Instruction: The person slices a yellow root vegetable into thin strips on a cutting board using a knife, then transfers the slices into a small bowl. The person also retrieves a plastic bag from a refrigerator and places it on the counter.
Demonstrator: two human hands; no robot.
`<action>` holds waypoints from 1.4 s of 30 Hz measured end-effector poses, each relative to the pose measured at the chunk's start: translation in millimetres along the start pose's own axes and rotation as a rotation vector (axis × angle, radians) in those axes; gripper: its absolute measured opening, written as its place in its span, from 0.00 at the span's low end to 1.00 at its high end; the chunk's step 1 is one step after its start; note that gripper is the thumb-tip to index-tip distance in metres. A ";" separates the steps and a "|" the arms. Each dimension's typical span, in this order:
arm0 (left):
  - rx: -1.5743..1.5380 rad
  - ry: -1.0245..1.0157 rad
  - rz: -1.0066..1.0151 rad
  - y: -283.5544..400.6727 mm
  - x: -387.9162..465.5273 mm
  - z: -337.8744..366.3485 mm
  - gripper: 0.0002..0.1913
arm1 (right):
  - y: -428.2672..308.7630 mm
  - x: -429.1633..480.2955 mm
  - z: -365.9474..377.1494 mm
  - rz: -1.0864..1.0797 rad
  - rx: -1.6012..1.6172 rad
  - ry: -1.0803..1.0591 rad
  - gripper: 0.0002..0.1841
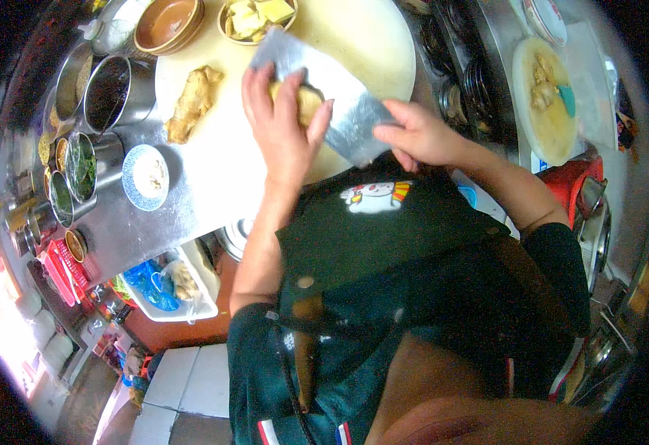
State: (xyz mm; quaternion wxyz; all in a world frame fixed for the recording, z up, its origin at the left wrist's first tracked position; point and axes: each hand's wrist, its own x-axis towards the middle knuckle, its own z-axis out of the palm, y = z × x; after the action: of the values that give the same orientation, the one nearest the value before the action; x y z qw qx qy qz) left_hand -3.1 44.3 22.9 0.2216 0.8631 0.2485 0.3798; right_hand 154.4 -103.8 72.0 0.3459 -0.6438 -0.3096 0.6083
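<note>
My right hand [421, 133] grips the near end of a wide metal cleaver [352, 111], its blade slanting up and left across a round cutting board [369, 50]. Under my left hand [282, 122], with the fingers spread over it, is a pale yellow piece of ginger root [307, 105], right beside the blade. Another knobbly ginger root [191, 105] lies on the board to the left. A brown bowl of yellow chunks [255, 19] stands at the board's far edge, just beyond the blade's tip.
Stacked brown bowls [165, 25] stand at the board's upper left. Steel containers [107, 94] and a blue-rimmed bowl [146, 178] are on the metal counter to the left. A white bin [207, 300] with bags sits below. Right, another round board [547, 133] bears pale pieces.
</note>
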 end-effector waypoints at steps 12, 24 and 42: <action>0.264 -0.328 0.032 -82.7 151.6 34.5 0.21 | -38.0 0.3 -57.5 -0.080 -0.275 0.450 0.17; -0.051 0.073 -0.203 -52.1 85.3 -23.9 0.10 | -2.3 36.0 -47.8 -0.232 -1.161 0.817 0.19; -1.143 0.082 -1.114 -56.3 72.5 41.5 0.37 | -26.5 83.7 -47.6 -0.346 -1.253 0.554 0.24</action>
State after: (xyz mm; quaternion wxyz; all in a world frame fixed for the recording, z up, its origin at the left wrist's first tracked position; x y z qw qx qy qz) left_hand 56.7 123.4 4.9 0.7775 0.3504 0.4178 0.3134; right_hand 208.2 -23.4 47.2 0.0680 -0.7945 -0.5999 0.0657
